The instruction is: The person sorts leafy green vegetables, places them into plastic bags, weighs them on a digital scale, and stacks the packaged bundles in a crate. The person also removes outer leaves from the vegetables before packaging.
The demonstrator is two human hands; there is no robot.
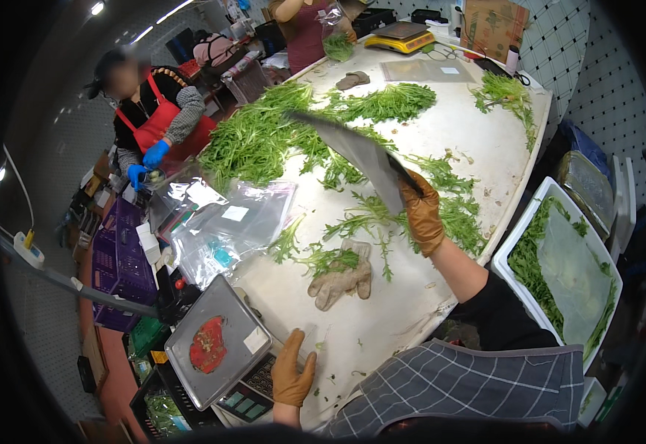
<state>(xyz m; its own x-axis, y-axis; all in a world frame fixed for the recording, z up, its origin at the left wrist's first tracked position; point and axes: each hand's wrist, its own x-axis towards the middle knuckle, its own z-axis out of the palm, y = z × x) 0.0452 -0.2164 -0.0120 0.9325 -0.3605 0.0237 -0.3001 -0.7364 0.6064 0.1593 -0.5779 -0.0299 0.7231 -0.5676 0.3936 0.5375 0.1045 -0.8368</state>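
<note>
My right hand (424, 216), in a brown glove, grips a thin, flat grey sheet (351, 152) with a dark edge; its material is unclear, perhaps plastic film. The sheet is tilted above the leafy greens (262, 130) on the white table. Beside the keypad of a weighing scale (245, 327), my left hand (292, 373) rests with thumb and fingers apart, also gloved in brown and holding nothing. A soiled knit work glove (342, 280) lies between my hands, with a sprig of greens (334, 261) across it. Clear plastic bags (234, 222) are spread to the left.
A foam box (500, 261) of greens stands by the table's right edge. A yellow scale (402, 38) and a cardboard box (492, 28) occupy the far end. A co-worker in a red apron (162, 125) stands left, near purple crates (120, 250); another person (303, 33) holds bagged greens.
</note>
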